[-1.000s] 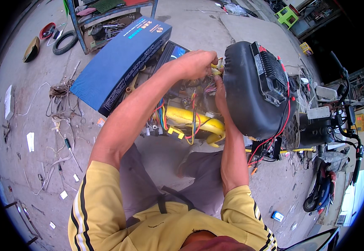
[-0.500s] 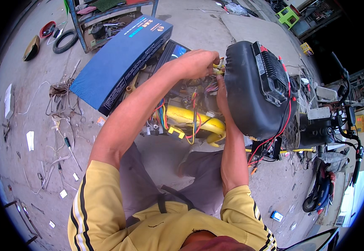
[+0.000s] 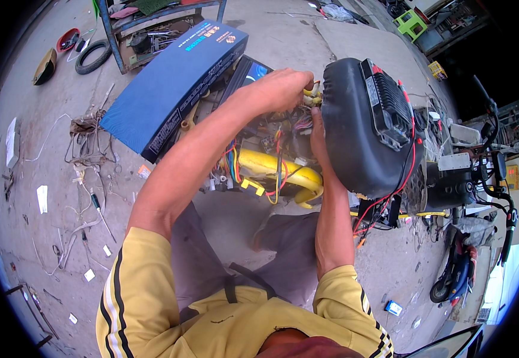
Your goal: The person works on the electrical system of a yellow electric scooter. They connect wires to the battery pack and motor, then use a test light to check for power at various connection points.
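Wiring with pale yellow parts sits at the fingertips of the left hand, which is curled, thumb and fingers pinching it. Just below and to the right of that hand is the right hand, its thumb pointing up at the lower end of the same strands; its other fingers are hidden, so I cannot tell whether it grips anything. Close against the right hand's right side is a black seat, bearing a finned metal box and a red cable. Below the left hand run a yellow tube and, left of the right hand, a bundle of coloured wires. A dark case with a blue label is just left of the left hand; farther left lies a long blue box. Well apart, to the lower left of both hands, a screwdriver rests on the ground.
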Demonstrator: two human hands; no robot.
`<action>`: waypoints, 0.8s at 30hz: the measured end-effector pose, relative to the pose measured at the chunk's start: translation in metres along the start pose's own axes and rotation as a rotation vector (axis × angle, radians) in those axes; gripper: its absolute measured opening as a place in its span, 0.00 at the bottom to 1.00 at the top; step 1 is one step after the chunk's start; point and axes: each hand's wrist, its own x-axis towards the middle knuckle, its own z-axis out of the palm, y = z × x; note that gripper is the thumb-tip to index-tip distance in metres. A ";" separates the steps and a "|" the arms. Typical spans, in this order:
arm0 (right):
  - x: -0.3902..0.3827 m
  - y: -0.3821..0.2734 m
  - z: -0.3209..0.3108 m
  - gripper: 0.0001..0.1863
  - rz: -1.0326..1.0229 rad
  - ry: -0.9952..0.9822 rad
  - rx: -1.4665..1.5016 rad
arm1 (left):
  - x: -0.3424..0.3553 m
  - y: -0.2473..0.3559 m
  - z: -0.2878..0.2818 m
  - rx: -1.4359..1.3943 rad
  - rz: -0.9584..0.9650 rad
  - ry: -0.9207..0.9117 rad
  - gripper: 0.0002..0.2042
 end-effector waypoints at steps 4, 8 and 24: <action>-0.004 -0.004 -0.007 0.26 0.078 0.042 0.108 | -0.011 0.007 -0.010 0.012 0.027 0.044 0.14; -0.010 -0.014 -0.025 0.26 0.133 0.022 0.119 | -0.042 0.019 -0.029 0.048 0.075 0.152 0.11; -0.216 0.001 -0.114 0.09 0.237 -0.092 0.190 | -0.219 0.125 -0.045 -0.426 0.998 -0.046 0.11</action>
